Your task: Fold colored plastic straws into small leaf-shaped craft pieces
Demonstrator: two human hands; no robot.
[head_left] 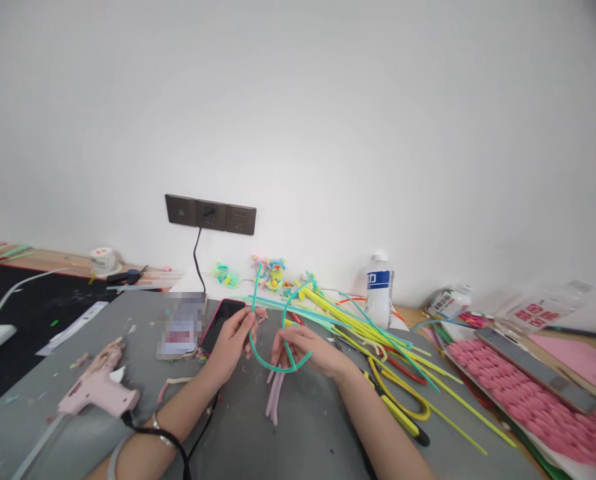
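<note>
From my remote view, I find a pink glue gun [98,392] at the left, then a dark phone [223,316] beyond the left hand [233,338]. Its thumb and fingers are pinched on the green stem [273,369], whose free end rises above them. The stem sags between the hands in a bow, its long axis running crosswise. A junction with an upright green branch [284,313] sits just below the right hand [321,351], the nearer one, whose fingers look closed around that branch. Lilac stems [275,403] lie beneath; yellow stems [351,317] spread rightward.
</note>
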